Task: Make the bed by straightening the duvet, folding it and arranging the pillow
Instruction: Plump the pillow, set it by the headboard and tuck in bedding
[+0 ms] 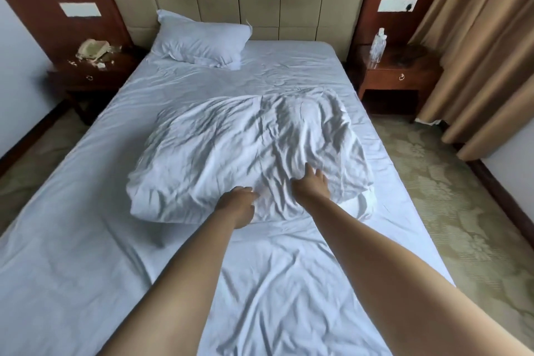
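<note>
The pillow (199, 42) lay at the bed's (72, 240) far-left corner. The folded duvet (231, 153) sat mid-bed. The left hand (238, 201), fingers curled, gripped its near edge; the right hand (313, 183) rested on it, fingers relaxed and spread.

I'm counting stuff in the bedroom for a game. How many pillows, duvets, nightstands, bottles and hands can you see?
Pillow: 1
Duvet: 1
Nightstands: 2, left and right
Bottle: 1
Hands: 2, left hand and right hand, both on the duvet
Total: 7
</note>
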Motion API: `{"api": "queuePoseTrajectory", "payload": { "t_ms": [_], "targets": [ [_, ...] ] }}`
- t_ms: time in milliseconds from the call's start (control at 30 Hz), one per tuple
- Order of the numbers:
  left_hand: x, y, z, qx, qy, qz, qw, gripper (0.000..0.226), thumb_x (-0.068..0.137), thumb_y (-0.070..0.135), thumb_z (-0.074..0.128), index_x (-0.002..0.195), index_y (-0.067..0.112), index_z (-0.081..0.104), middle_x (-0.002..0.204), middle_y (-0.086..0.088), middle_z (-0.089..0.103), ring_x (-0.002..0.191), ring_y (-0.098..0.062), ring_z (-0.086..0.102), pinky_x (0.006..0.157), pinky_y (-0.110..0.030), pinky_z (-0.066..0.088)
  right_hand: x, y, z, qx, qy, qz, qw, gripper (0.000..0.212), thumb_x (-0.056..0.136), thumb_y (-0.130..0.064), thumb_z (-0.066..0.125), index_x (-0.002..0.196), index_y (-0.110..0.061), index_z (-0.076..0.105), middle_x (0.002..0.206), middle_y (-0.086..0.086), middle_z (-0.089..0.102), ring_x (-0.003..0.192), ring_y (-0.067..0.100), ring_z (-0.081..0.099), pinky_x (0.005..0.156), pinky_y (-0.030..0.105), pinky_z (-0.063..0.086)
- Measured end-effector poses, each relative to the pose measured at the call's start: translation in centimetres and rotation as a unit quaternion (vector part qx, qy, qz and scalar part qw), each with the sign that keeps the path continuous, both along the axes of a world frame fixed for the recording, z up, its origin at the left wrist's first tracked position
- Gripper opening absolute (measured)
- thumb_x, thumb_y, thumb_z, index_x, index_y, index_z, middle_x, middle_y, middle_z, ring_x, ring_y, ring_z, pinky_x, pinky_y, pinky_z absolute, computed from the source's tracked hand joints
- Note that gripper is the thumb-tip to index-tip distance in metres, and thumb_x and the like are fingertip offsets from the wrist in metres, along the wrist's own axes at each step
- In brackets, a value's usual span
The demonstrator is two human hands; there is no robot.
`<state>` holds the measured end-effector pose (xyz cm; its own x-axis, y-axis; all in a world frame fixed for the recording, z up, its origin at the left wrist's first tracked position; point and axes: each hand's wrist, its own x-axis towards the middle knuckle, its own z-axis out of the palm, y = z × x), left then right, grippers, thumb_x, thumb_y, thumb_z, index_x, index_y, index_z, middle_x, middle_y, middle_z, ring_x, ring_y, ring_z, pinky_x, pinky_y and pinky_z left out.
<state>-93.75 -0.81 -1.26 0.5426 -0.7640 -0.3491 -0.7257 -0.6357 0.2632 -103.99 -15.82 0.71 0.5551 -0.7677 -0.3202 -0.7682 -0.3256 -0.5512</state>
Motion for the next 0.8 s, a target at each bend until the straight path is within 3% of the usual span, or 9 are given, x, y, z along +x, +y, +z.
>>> {"api": "queuePoseTrajectory", "payload": {
  "t_ms": [133,300,400,500,700,800],
  "targets": [
    [2.6,3.3,0.2,-0.017,-0.009,0.002,1.0,0.046,0.1,0.021,0.036,0.146,0.025,0.035,0.159,0.002,0.017,0.146,-0.018,0.014,0.117,-0.033,0.021,2.8,4.5,0.5,-0.007,-0.018,0.038,0.999,0.064,0.095,-0.034,0.043,0.152,-0.022,0.017,0.158,0.007,0.018,0.145,0.026,0.015,0.116,0.038,0.02],
    [6.9,5.5,-0.6,-0.019,-0.028,0.002,0.999,0.047,0.096,0.022,0.039,0.142,0.031,0.04,0.158,0.0,0.019,0.145,-0.021,0.017,0.117,-0.036,0.022,7.8,7.8,-0.9,-0.001,-0.012,0.045,0.999,0.061,0.095,-0.033,0.043,0.151,-0.02,0.022,0.157,0.007,0.021,0.144,0.026,0.02,0.114,0.038,0.024],
    [10.4,7.7,-1.2,-0.012,-0.072,-0.008,0.997,0.044,0.094,0.02,0.043,0.137,0.022,0.048,0.153,-0.005,0.029,0.142,-0.023,0.023,0.113,-0.035,0.027,11.6,9.9,-2.7,0.003,-0.027,0.054,0.998,0.058,0.094,-0.03,0.044,0.149,-0.018,0.027,0.153,0.007,0.027,0.142,0.026,0.021,0.113,0.038,0.024],
    [14.4,10.5,-1.6,0.004,-0.088,0.025,0.996,0.045,0.094,0.021,0.045,0.138,0.021,0.047,0.154,-0.005,0.027,0.142,-0.022,0.024,0.113,-0.033,0.027,15.7,12.1,-3.8,-0.02,-0.039,0.071,0.997,0.054,0.092,-0.027,0.046,0.144,-0.018,0.035,0.148,0.005,0.032,0.138,0.025,0.026,0.111,0.038,0.028],
    [21.6,16.5,-2.8,-0.028,-0.008,0.098,0.995,0.052,0.092,0.007,0.039,0.142,0.019,0.042,0.153,0.005,0.031,0.137,-0.019,0.034,0.108,-0.031,0.035,23.7,17.9,-5.3,-0.069,-0.044,0.115,0.99,0.05,0.088,-0.025,0.049,0.137,-0.019,0.045,0.145,0.004,0.033,0.138,0.023,0.025,0.113,0.037,0.024],
    [24.5,18.8,-3.4,-0.043,0.041,0.116,0.991,0.061,0.089,0.004,0.039,0.148,0.021,0.033,0.153,0.001,0.033,0.135,-0.023,0.039,0.109,-0.033,0.036,26.6,21.1,-5.7,-0.083,-0.019,0.122,0.989,0.047,0.088,-0.028,0.049,0.134,-0.02,0.048,0.143,0.004,0.036,0.137,0.024,0.026,0.113,0.037,0.023]
  ]
}}
